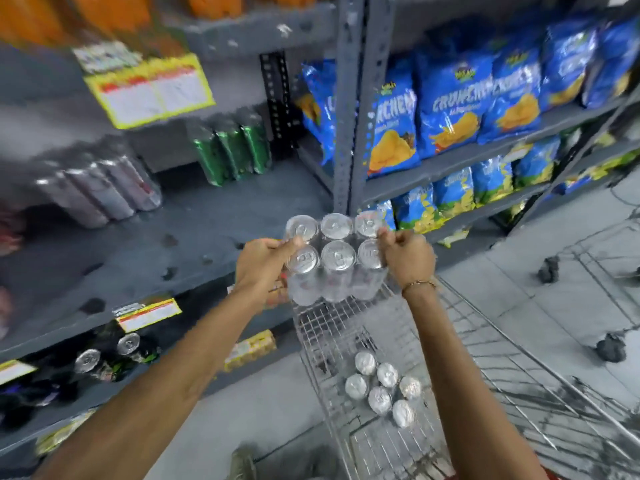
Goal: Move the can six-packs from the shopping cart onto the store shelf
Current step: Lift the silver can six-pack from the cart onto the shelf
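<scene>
Beside the grey shelf (pixel 145 244), left hand (pixel 265 259) and right hand (pixel 407 256) clasp 1 six-pack (pixel 337 261) above the cart (pixel 346 341).

The grey store shelf (pixel 194 216) carries a green can pack (pixel 232 148) and, further left, silver cans (pixel 104 188).

The blue chip bags (pixel 450 109) read roughly "CRUNCHEM"; the yellow shelf tags (pixel 149 88) are too blurred.

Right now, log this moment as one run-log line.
phase: carrying | held: six-pack between left hand and right hand, above shopping cart | cart: another six-pack remains | target: grey shelf
</scene>
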The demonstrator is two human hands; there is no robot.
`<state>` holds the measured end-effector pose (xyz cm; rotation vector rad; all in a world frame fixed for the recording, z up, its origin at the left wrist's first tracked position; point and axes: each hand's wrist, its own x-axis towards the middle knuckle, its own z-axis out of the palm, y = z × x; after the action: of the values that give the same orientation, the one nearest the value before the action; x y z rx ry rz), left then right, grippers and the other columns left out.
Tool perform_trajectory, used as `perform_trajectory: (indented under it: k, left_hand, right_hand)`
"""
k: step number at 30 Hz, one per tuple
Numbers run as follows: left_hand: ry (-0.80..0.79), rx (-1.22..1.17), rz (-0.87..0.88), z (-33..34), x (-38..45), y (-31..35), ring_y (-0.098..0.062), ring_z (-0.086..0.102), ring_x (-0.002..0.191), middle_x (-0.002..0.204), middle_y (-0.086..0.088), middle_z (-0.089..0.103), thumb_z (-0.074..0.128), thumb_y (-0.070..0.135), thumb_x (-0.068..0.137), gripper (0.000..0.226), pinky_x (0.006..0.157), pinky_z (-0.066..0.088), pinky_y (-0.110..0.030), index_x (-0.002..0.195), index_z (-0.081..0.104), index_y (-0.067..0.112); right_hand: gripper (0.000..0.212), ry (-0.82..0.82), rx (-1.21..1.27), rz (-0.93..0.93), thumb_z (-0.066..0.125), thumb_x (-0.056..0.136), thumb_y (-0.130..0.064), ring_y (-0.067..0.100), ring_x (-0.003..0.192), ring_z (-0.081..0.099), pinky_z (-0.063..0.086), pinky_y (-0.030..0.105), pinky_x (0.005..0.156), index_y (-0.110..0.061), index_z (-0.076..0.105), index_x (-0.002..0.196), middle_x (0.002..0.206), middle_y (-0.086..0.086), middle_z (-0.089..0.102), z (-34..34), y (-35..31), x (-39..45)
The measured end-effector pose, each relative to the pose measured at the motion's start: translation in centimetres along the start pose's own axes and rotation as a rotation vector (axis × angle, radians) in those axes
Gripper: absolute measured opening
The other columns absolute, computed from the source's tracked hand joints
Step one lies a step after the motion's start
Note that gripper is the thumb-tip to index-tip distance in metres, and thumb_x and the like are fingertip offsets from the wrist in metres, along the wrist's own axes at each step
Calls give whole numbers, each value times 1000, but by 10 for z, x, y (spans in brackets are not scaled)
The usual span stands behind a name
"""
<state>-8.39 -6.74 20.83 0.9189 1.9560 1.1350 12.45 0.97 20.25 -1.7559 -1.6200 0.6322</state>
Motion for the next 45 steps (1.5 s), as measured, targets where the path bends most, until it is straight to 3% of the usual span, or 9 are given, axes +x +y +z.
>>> perform_trajectory:
  k: [5,12,19,24,29,35,40,43,45]
  left_hand:
    - [138,-80,60,-100,1,-3,-20,50,64,65,-12,53,68,60,64,52,73,55,-46,54,54,10]
    - [372,-139,25,-233,6,-46,-19,45,68,68,-12,51,67,55,66,72,69,52,-45,76,59,-16]
    - [595,-90,-7,-314,11,-87,-22,38,58,54,-10,39,66,45,77,50,60,38,-37,49,48,8]
    - [653,-45,-100,-333,24,-101,-23,49,62,59,-12,52,65,41,82,51,72,57,-48,60,64,-5]
    - [670,3,-139,-338,37,-105,-24,48,56,44,-2,45,63,42,83,51,70,56,-49,49,59,4]
    - [639,-22,-155,-341,45,-104,-29,64,69,68,-13,70,62,47,82,47,76,57,-48,72,74,2]
    - [603,-74,-186,-345,45,-108,-31,65,74,66,-11,65,65,51,76,45,80,58,-50,58,69,10]
    - [600,-61,-191,-343,40,-108,-27,59,74,76,-14,65,61,46,80,49,85,55,-49,76,65,-3]
    - [700,116,-123,-331,31,-108,-31,55,98,104,-17,62,58,36,87,41,92,46,-44,102,56,-2]
  right_hand:
    - [56,-101,26,-206,53,87,-44,34,62,49,34,34,58,-6,44,46,55,16,49,28,-94,-16]
    - [58,-297,123,-355,56,85,-43,21,49,38,27,31,51,-16,31,40,41,-2,34,115,-210,-59]
    - [56,-451,145,-401,55,85,-41,21,50,42,33,28,57,-18,31,39,42,1,38,209,-285,-88]
    - [54,-503,112,-413,53,86,-40,15,46,40,29,26,47,-17,32,42,44,0,40,253,-309,-94]
    - [53,-483,75,-387,53,86,-38,11,45,41,27,21,43,-17,33,41,44,0,42,274,-317,-90]
    - [52,-491,73,-395,53,87,-40,22,55,46,36,28,56,-17,32,45,56,10,50,282,-317,-85]
    - [50,-514,122,-347,56,84,-41,16,52,43,35,26,56,-18,35,45,48,-2,43,285,-314,-82]
    - [33,-532,224,-300,57,85,-34,16,63,53,40,24,64,-13,55,60,62,0,59,280,-311,-85]
    - [16,-483,308,-285,56,86,-22,15,78,57,43,23,73,-9,63,86,89,6,69,275,-304,-92]
